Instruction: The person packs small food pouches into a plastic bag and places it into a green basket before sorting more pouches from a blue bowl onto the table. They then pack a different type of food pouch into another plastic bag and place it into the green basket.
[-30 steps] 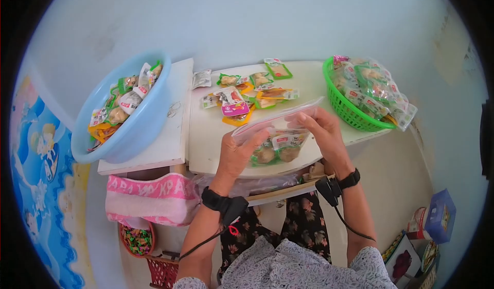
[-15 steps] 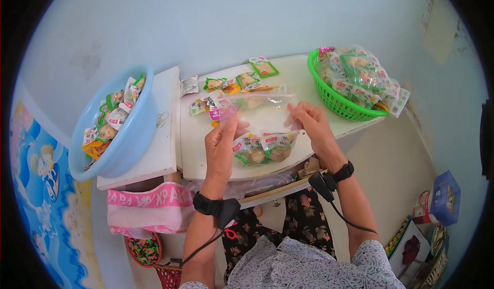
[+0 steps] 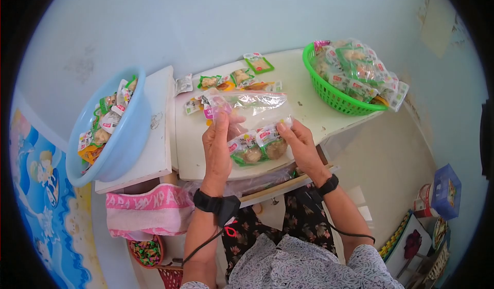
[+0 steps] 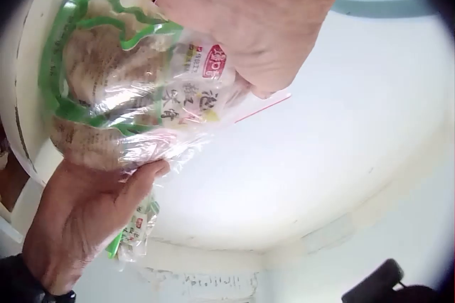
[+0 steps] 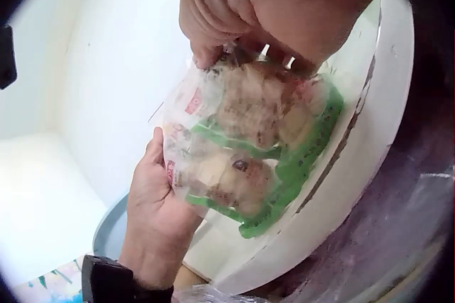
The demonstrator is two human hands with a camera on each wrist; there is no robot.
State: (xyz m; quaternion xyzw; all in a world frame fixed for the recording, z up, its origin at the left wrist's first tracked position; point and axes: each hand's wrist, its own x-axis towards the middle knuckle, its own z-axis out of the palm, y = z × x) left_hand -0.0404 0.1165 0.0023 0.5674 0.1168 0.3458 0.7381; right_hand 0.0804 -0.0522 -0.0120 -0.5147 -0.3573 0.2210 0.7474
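Note:
Both hands hold a clear zip bag (image 3: 260, 101) with a pink-red strip along its top edge, over the front of the white table. Two snack packets (image 3: 253, 156) with green borders and brownish round food sit low inside it. My left hand (image 3: 217, 150) grips the bag's left side, thumb up. On the right side, my right hand (image 3: 303, 147) pinches bag and packet with the thumb in front. In the left wrist view the packet (image 4: 114, 61) shows its green edging close up, between the left hand (image 4: 249, 19) and the right hand (image 4: 92, 210).
Loose snack packets (image 3: 240, 76) lie on the table (image 3: 200, 158) behind the bag. At the left stands a blue basin (image 3: 135, 134) of packets, and at the back right a green basket (image 3: 334, 96) heaped with bagged ones. A pink-and-white towel (image 3: 149, 212) hangs below the left side.
The bag was first tilted low with its top edge slanted, then stretched upright. The right hand has since moved down from the top corner to the packets' level.

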